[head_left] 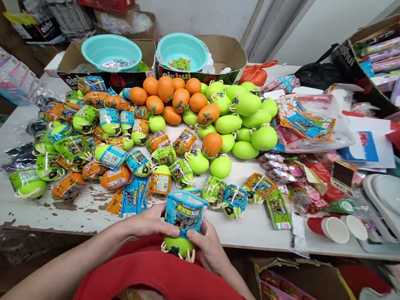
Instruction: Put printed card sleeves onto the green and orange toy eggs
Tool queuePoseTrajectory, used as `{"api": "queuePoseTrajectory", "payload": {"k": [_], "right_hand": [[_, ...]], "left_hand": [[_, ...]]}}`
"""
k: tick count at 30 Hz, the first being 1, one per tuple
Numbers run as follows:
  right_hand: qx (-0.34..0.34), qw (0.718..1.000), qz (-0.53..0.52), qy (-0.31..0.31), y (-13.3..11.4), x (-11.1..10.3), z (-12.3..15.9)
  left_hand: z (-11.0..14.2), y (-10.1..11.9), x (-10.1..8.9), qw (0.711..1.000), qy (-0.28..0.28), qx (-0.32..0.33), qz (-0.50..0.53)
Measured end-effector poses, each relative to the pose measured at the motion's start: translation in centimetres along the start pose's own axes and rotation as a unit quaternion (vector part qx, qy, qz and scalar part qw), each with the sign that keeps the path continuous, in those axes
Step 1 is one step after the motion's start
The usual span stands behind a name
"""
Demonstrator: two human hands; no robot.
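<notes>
Near the table's front edge my left hand (152, 225) and my right hand (207, 246) both grip one green egg-shaped toy (178, 246) with white claws. A blue printed wrapper (184, 216) sits over its top half, held by my thumbs and fingers. Just beyond my hands lie several wrapped eggs (213, 189) in blue, green and orange sleeves. Farther back is a pile of bare orange eggs (172, 98) and bare green eggs (243, 121).
The worn white table (249, 226) also carries a bag of printed sleeves (307, 119), red paper cups (329, 227) and a white scale (395, 203) at right. Two teal basins (112, 51) sit in cardboard boxes at the back. An open box (299, 293) stands at lower right.
</notes>
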State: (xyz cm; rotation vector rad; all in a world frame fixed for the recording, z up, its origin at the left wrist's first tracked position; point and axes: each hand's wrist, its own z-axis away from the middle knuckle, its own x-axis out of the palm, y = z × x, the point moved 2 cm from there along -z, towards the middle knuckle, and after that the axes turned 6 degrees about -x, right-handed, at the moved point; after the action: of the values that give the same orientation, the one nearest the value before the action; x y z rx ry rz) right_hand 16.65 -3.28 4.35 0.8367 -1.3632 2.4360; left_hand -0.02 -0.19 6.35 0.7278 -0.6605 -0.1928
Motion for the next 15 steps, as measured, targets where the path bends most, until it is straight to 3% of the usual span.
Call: {"api": "queuePoseTrajectory", "payload": {"k": [7, 11, 15], "right_hand": [[0.024, 0.999, 0.046, -0.014, 1.9, -1.2, 0.9], [0.039, 0.997, 0.07, -0.025, 1.5, -1.0, 1.0], [0.005, 0.998, 0.059, -0.018, 0.6, -0.2, 0.9]], "left_hand": [[0.6, -3.1, -0.4, 0.999, 0.001, -0.034, 0.041], [0.7, -3.6, -0.5, 0.999, 0.004, -0.033, 0.015], [-0.2, -3.4, -0.3, 0.999, 0.035, -0.009, 0.023]]}}
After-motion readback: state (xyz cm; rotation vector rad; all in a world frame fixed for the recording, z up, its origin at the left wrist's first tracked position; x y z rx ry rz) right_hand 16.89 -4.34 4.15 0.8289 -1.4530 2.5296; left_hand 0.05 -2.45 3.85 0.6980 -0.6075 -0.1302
